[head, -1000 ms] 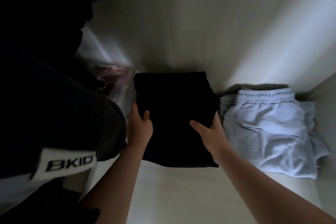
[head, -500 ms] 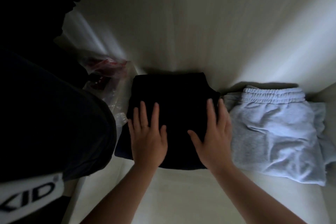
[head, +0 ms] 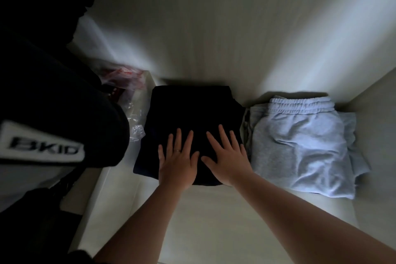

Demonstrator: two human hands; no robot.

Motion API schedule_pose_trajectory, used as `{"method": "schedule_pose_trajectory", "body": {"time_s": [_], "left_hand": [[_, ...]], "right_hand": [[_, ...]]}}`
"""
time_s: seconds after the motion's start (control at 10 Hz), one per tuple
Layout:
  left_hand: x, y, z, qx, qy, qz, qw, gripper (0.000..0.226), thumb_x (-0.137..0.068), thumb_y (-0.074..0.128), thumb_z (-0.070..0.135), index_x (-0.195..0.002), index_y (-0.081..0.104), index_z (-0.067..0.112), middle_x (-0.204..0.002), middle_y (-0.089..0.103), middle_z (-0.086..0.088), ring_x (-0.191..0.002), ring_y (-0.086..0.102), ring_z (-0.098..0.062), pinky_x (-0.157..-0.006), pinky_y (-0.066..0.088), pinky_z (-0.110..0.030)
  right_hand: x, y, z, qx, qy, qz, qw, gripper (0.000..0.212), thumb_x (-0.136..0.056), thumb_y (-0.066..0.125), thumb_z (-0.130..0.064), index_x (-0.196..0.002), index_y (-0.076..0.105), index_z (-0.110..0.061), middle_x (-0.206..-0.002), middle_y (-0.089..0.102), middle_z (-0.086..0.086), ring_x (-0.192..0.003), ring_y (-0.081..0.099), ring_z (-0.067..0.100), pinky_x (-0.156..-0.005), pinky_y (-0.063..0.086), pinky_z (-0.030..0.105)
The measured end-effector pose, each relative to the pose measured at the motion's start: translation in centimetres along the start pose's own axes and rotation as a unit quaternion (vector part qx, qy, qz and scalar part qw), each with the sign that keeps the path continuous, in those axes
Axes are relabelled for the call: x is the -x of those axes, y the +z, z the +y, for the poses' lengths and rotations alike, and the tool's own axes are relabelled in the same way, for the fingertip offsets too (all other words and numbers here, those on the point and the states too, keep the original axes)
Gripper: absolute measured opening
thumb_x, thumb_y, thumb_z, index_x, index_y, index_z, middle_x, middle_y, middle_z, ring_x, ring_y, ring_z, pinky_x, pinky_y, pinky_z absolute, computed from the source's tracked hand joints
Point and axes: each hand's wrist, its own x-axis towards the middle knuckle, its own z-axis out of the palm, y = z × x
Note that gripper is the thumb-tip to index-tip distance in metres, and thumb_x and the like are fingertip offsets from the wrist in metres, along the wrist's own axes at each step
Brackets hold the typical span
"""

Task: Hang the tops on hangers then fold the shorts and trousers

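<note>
A folded black garment (head: 188, 109) lies on a pale shelf (head: 214, 221) against the back wall. My left hand (head: 177, 161) lies flat on its near half with fingers straight and spread. Beside it, my right hand (head: 227, 156) also presses flat on the black cloth, thumbs almost meeting. To the right sits a folded light grey pair of sweat shorts (head: 300, 143) with its elastic waistband toward the wall, close beside the black garment.
Dark hanging clothes (head: 53, 103) with a white "BKID" label fill the left side. A clear plastic bag (head: 128, 85) with something red inside lies behind them, left of the black garment. A side wall (head: 377, 135) closes the shelf on the right.
My hands went from holding the black garment's sides to lying flat on top, then slid closer together toward its middle. The garment stayed in place.
</note>
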Motion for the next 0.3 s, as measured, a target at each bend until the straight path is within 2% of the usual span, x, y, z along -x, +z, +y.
{"method": "schedule_pose_trajectory", "body": {"time_s": [0.2, 0.3], "left_hand": [[6.2, 0.1, 0.8, 0.036, -0.011, -0.045, 0.998, 0.058, -0.106, 0.018, 0.049, -0.158, -0.007, 0.041, -0.168, -0.015, 0.003, -0.154, -0.013, -0.019, -0.123, 0.000, -0.049], [11.3, 1.2, 2.0, 0.067, -0.034, -0.079, 0.994, 0.060, -0.105, 0.017, 0.054, -0.157, -0.009, 0.041, -0.167, -0.019, 0.004, -0.154, -0.012, -0.021, -0.123, 0.005, -0.051]], "right_hand": [[6.3, -0.8, 1.6, 0.011, -0.001, -0.060, 0.998, 0.075, -0.098, 0.041, -0.058, -0.154, -0.009, -0.050, -0.164, -0.021, -0.016, -0.155, -0.007, 0.019, -0.122, 0.013, 0.051], [10.1, -0.4, 2.7, 0.015, -0.001, -0.089, 0.996, 0.075, -0.100, 0.041, -0.056, -0.154, -0.011, -0.050, -0.165, -0.020, -0.016, -0.155, -0.001, 0.020, -0.121, 0.015, 0.051]]}}
